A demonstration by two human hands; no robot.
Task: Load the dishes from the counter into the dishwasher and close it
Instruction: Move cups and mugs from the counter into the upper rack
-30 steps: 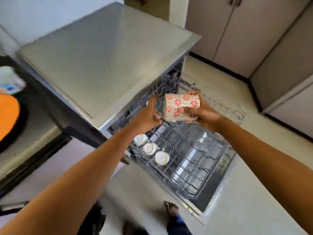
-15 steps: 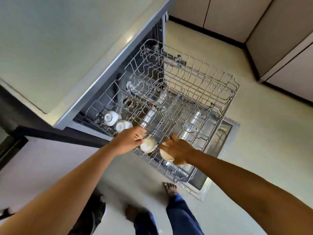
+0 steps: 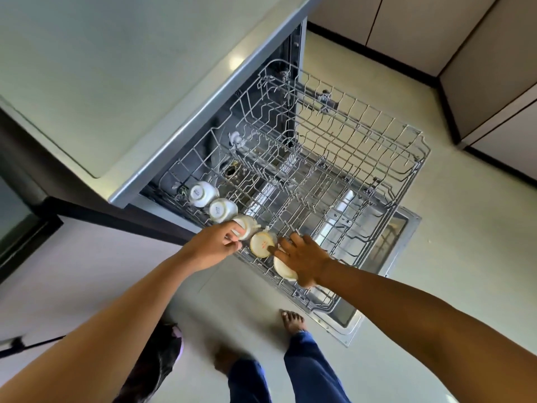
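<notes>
The dishwasher's upper rack (image 3: 406,175) is pulled out over the open door (image 3: 404,228). Several pale cups stand upside down in a row along the rack's left edge. The two farthest cups (image 3: 200,193) (image 3: 222,210) stand free. My left hand (image 3: 215,247) pinches the third cup (image 3: 248,225) with curled fingertips. A fourth cup (image 3: 260,244) sits between my hands. My right hand (image 3: 303,258) lies over the nearest cup (image 3: 283,270), thumb round its near side, fingertips touching the fourth cup.
The dishwasher's steel top (image 3: 130,68) fills the upper left. Beige cabinets (image 3: 436,30) line the far right wall. My bare feet (image 3: 293,318) stand on the pale floor beside the door's near corner, and a dark object (image 3: 157,362) lies on the floor to the left.
A second ago both hands held flowered cups up above the rack. They have since come down to the rack's near left edge, and the cups now sit upside down in the row.
</notes>
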